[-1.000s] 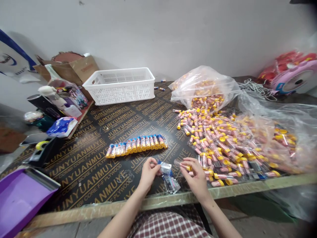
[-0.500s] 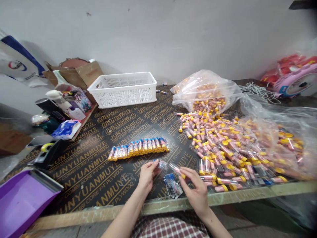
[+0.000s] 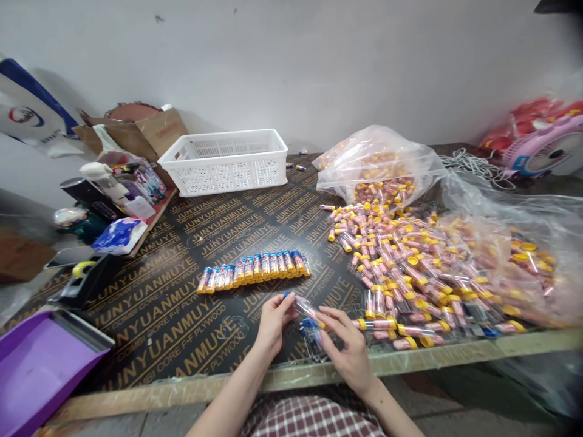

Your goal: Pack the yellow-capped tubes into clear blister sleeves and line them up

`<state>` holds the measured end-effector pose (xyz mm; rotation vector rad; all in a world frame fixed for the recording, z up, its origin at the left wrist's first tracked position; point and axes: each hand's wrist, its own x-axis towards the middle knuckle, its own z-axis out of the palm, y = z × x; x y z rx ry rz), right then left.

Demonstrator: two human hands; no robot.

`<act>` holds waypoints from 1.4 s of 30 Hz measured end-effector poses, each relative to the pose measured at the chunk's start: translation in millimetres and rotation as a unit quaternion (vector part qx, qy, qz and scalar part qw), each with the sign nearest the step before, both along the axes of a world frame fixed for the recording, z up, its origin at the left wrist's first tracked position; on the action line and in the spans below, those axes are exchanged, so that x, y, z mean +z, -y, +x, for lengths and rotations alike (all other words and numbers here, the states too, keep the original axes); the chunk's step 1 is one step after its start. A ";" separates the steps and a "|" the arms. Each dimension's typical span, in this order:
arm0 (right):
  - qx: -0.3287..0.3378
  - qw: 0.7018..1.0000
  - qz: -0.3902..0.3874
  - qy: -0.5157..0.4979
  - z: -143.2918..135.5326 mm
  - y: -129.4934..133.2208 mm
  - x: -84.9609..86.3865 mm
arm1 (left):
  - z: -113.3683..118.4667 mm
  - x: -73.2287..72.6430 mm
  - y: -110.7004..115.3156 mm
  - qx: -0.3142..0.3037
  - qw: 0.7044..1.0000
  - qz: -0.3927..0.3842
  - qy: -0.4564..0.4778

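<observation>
While left hand (image 3: 276,321) pinches film (image 3: 296,300) near surface's front edge (image 3: 191,388), right hand (image 3: 344,346) clamps tube (image 3: 310,311); likely light, slick, best held by cap (image 3: 321,324)

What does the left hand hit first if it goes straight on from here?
Leaving aside the clear piece it pinches, the left hand would probably meet the row of blue-and-yellow tubes first, near its right end. The hand's height is unclear from this view, so it might pass over.

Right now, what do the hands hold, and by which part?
Right hand: a tube, by its yellow end. Left hand: apparently a plastic sleeve, by its blue end.
</observation>
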<state>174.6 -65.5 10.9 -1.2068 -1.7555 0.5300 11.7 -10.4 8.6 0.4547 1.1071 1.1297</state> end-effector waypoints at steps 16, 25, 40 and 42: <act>0.145 0.986 -0.078 -0.034 4.4 -11.1 2.2 | 9.2 10.5 18.9 -0.210 0.977 -0.003 0.040; 0.141 0.980 -0.094 -0.101 3.5 -7.2 -5.1 | 13.7 17.5 25.1 -0.198 0.979 -0.024 0.045; 0.132 0.980 -0.080 -0.123 0.4 -6.1 -7.9 | 12.2 17.5 26.7 -0.192 0.980 -0.024 0.039; 0.131 0.980 -0.082 -0.127 -1.1 -6.4 -8.1 | 12.5 17.3 27.4 -0.189 0.981 -0.023 0.038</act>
